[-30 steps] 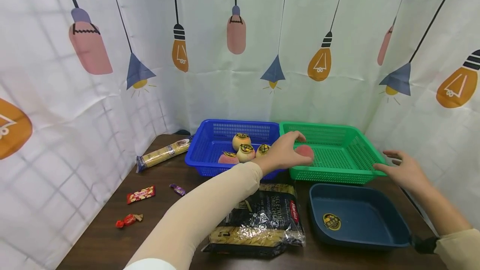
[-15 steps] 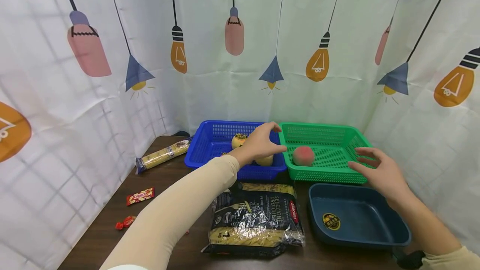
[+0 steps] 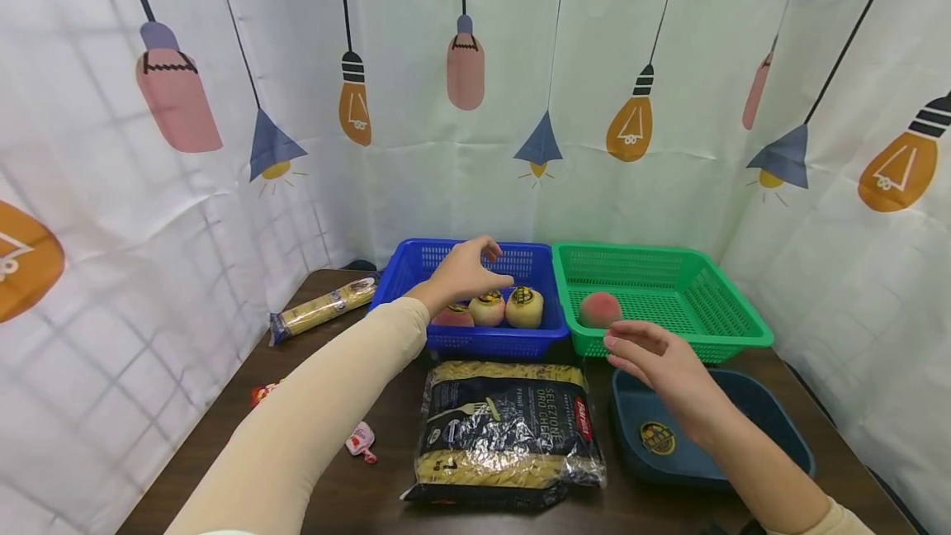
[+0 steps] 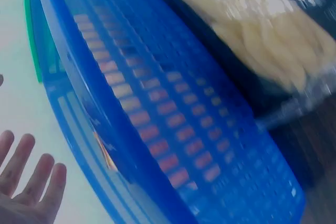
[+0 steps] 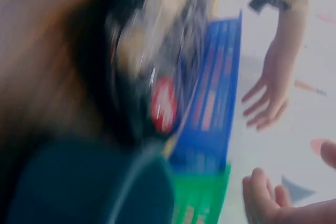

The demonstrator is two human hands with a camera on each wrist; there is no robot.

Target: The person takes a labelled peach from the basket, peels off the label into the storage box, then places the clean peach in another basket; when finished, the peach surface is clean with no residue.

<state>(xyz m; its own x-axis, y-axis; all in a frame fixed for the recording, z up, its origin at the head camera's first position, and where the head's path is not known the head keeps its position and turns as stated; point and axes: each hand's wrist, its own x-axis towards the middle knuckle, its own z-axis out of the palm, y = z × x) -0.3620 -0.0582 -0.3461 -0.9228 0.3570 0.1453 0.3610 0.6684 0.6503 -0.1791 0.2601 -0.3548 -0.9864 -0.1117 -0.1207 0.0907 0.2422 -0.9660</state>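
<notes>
My left hand hovers over the blue basket, its fingers loosely bent with nothing between them. Below it in the basket sit several peaches with black-and-gold stickers, among them a pale peach and a pinker peach; the hand hides part of the group. One red peach lies in the left part of the green basket. In front of that basket's near side is my right hand, fingers relaxed and holding nothing, above the dark blue tray.
A black pasta bag lies before the blue basket. The tray carries a round sticker. At the left are a long yellow packet, a pink-and-white wrapped candy and a red wrapper, partly behind my left sleeve. A patterned curtain hangs behind.
My left hand let go of the red peach in the green basket and moved left over the blue one. My right hand left the green basket's right rim and moved left and nearer.
</notes>
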